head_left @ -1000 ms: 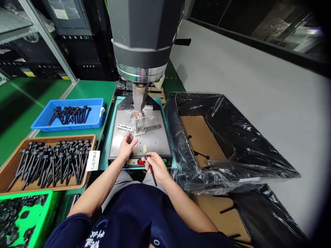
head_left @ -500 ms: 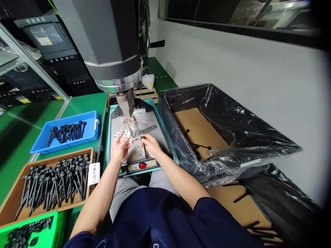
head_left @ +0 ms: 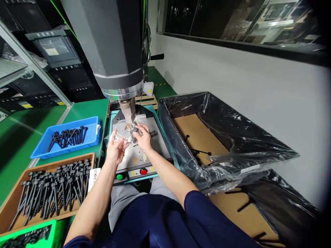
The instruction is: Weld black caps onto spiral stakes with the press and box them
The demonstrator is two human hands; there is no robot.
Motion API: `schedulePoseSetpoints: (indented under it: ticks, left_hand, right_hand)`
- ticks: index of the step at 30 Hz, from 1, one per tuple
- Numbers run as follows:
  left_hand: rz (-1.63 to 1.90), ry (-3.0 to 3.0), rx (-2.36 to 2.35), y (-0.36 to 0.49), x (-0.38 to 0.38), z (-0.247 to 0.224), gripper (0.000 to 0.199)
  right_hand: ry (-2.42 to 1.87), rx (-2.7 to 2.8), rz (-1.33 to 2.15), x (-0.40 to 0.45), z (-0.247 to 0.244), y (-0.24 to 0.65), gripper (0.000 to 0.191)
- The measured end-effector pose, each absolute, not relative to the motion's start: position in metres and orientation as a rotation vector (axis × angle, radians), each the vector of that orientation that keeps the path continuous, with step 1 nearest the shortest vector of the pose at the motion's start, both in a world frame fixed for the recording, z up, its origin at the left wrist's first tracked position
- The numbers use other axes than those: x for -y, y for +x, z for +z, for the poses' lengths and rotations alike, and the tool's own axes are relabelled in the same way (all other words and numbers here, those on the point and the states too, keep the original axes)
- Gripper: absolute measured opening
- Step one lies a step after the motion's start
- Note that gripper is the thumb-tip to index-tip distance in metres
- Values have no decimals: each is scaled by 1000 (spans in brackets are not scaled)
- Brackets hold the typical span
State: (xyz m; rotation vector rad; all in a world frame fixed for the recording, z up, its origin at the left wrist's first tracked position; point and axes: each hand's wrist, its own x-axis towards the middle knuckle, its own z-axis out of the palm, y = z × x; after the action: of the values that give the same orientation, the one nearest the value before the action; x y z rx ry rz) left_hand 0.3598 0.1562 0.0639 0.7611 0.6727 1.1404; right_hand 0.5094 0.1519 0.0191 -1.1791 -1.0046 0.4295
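My left hand [head_left: 116,148] pinches the edge of a clear plastic film [head_left: 110,136], which spreads over the front of the fixture. My right hand [head_left: 143,138] is closed at the metal fixture [head_left: 135,140], under the press's metal horn [head_left: 128,112]. At its fingertips is the dark head of a black stemmed part [head_left: 136,130]; the fingers and fixture hide most of that part. The fixture stands on a grey metal plate [head_left: 155,150] with a red button [head_left: 143,171] and a green button [head_left: 119,176] at its front.
Left of me are a blue bin [head_left: 41,148] and a brown bin [head_left: 19,186] of black stemmed parts, and a green bin [head_left: 55,229] of small black pieces. On the right, black plastic lines a large box [head_left: 227,117] with cardboard and a few parts. A second lined box [head_left: 281,196] lies nearer.
My right hand has moved up and away from me, bringing the black stemmed part to the fixture. My left hand has shifted slightly left, still on the film. The view has tilted up a little.
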Motion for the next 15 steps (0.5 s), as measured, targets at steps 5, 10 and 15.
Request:
schedulePoseSetpoints:
  ticks: [5, 10, 15]
  left_hand:
    - [1140, 747, -658, 359, -161, 68, 84]
    - [1142, 727, -654, 358, -167, 68, 88]
    - [1140, 723, -659, 356, -170, 64, 85]
  right_hand:
    - [-1138, 947, 490, -180, 22, 511, 26]
    - [-1141, 905, 783, -190, 23, 519, 42]
    - [-1150, 996, 722, -189, 28, 525, 29]
